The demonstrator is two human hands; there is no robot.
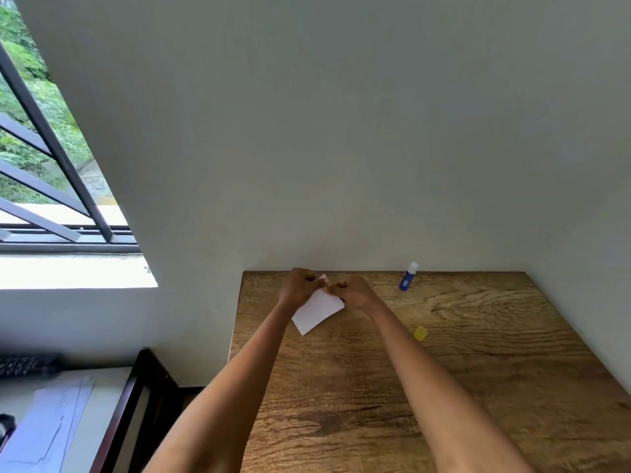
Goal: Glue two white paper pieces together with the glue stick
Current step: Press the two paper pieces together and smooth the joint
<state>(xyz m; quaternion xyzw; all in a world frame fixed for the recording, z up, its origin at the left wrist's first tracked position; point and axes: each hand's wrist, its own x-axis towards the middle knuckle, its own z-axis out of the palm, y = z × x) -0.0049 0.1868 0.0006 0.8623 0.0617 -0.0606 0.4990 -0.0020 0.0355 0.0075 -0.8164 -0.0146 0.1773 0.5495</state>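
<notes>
Left hand and right hand pinch the white paper at its twelve-o'clock edge; it looks light and floppy, best held by the edges.

Both bare arms stretched forward, converging. Left hand and right hand knuckles-up, fingers curled, fingertips nearly meeting, each pinching the white paper at its far edge.
</notes>
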